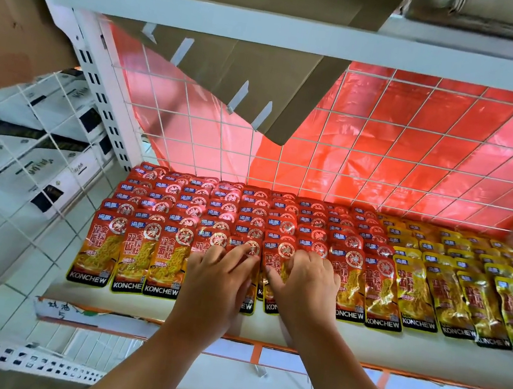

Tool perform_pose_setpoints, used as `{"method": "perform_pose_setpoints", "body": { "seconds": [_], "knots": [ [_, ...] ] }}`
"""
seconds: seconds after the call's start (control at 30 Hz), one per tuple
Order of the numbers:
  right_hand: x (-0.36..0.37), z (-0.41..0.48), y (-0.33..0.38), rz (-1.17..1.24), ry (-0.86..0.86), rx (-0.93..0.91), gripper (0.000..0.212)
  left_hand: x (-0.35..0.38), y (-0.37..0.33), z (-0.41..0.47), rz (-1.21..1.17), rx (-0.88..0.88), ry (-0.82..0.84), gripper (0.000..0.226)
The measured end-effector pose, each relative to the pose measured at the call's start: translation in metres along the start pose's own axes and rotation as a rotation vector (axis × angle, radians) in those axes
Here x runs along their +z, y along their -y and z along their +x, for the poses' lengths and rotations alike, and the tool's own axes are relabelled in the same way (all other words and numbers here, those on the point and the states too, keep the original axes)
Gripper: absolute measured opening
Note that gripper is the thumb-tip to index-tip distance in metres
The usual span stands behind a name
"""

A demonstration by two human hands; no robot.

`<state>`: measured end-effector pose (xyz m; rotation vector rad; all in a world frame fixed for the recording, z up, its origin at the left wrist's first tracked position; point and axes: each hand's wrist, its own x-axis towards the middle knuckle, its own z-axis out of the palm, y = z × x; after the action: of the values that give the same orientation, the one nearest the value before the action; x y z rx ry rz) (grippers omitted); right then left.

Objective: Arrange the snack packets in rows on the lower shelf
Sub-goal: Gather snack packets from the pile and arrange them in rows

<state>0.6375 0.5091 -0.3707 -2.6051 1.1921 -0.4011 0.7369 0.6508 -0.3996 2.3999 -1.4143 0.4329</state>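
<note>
Grips: 2, left grip (219,274) and right grip (306,281), both on the front row. Red packets (134,253): 3 front ones clear left of the left grip, 2 right of the right grip; count under the grips unclear. Yellow packets (415,285): about 5 columns further right. The rows behind overlap, so no totals.

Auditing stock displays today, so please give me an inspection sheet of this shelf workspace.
Surface: white lower shelf, bare strip along front.
Job's things: red packets in overlapping rows, left and middle; yellow packets in rows, right.
Clutter: cardboard flap hanging from above.
Grippers: left grip and right grip both touch front-row red packets, middle.
Cables: nothing seen.
Surroundings: wire grid back, red plastic sheet behind; white boxes left.
</note>
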Motion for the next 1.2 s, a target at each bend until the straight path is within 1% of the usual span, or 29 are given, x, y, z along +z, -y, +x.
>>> {"method": "perform_pose_setpoints", "body": {
  "seconds": [0.13,0.3,0.73,1.2],
  "knots": [
    [0.0,0.003,0.001,0.029,-0.001,0.021,0.041,0.0,-0.001,0.001,-0.006,-0.002,-0.017,0.035],
    [0.002,0.004,0.0,0.035,0.029,0.046,0.043,0.001,0.0,0.001,-0.005,-0.006,-0.011,0.036],
    [-0.005,0.004,-0.002,0.006,0.058,-0.011,0.044,0.002,0.0,0.001,-0.015,-0.009,-0.002,0.036],
    [-0.01,0.004,-0.004,0.044,0.061,-0.041,0.04,-0.002,-0.002,0.0,-0.03,-0.01,-0.025,0.037]
  ]
}}
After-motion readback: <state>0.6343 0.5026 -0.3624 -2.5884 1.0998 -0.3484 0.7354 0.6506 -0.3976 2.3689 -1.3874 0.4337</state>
